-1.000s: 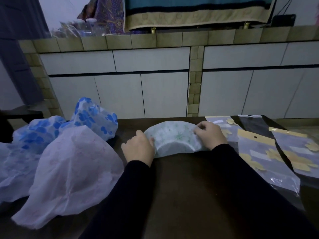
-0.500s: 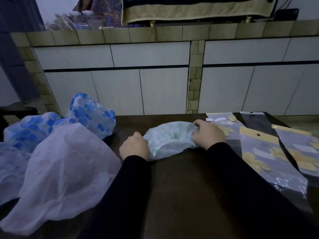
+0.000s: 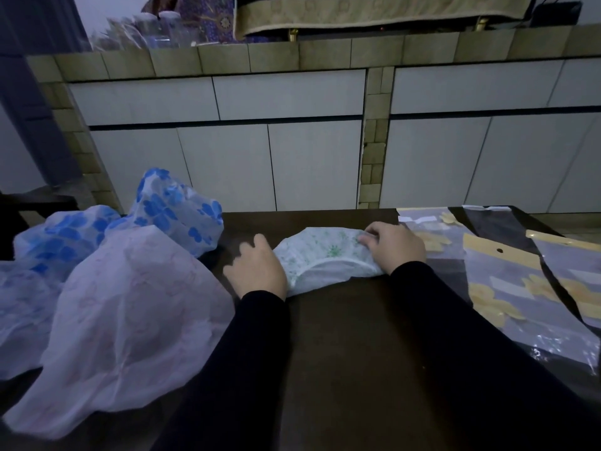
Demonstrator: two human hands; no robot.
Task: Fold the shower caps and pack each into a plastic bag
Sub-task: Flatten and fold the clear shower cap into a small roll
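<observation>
Hands work a green-print shower cap [image 3: 328,255] near the counter's [image 3: 351,353] far edge: left hand [image 3: 257,271] presses its end with loose fingers, right hand [image 3: 395,249] pinches the other. Plastic bags [image 3: 507,294] lie along the right edge.

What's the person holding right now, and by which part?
The green-print shower cap: the right hand pinches its right end, and the left hand rests on its left end; grip unclear.
</observation>
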